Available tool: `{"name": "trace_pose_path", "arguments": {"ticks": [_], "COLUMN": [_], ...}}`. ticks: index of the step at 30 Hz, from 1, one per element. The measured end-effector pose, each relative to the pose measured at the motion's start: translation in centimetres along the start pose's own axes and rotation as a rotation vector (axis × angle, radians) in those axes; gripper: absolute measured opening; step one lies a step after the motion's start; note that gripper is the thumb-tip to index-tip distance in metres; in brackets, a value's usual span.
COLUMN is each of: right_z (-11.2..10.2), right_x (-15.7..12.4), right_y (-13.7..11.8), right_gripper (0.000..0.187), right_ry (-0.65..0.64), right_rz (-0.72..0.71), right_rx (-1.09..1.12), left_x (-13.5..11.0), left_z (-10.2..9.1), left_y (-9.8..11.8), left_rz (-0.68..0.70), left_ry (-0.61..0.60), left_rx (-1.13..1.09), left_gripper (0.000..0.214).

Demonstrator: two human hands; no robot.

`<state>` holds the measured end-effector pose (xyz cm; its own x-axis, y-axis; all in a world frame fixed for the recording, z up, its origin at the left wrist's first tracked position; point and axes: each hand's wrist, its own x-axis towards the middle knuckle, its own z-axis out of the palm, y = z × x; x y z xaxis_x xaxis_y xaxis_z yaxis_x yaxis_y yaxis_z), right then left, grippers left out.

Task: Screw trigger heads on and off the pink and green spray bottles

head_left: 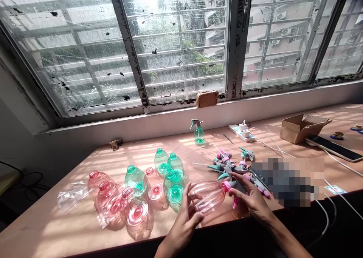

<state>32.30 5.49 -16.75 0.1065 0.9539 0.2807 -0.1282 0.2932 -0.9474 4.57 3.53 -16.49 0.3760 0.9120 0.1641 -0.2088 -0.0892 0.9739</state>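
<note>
Item: pink bottle, sideways over table edge. Left hand fingers clamped round its base; right hand fingers pinching spray head at its neck.

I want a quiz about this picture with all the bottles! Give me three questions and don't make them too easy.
1. True or false: the pink bottle between the two hands stands upright on the table.
2. Pick one: where is the finished green spray bottle?
A) standing near the wall under the window
B) inside the cardboard box
C) lying in the pile of trigger heads
3. Fill in: the left hand cups the pink bottle's base, and the right hand grips its ____ end.

Key: 1 false, it lies on its side; 2 A; 3 neck.
</note>
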Motion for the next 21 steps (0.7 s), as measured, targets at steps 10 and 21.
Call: {"name": "trace_pose_path", "arguments": {"ticks": [10,21], "right_z": [-0.7,-0.7], "right_x": [0.7,0.7], "right_y": [0.8,1.4], "right_gripper": [0.058,0.054], "right_ry": [0.049,0.065], "right_rz": [0.0,0.011], "right_rx": [-0.092,-0.074], "left_x": [-0.4,-0.5], "left_z": [-0.7,-0.3], "left_y": [0.5,1.2], "left_rz": [0.126,0.056], "left_ry": [-0.117,-0.019], "left_rx": [0.308,0.225], "left_gripper": [0.072,0.085]}}
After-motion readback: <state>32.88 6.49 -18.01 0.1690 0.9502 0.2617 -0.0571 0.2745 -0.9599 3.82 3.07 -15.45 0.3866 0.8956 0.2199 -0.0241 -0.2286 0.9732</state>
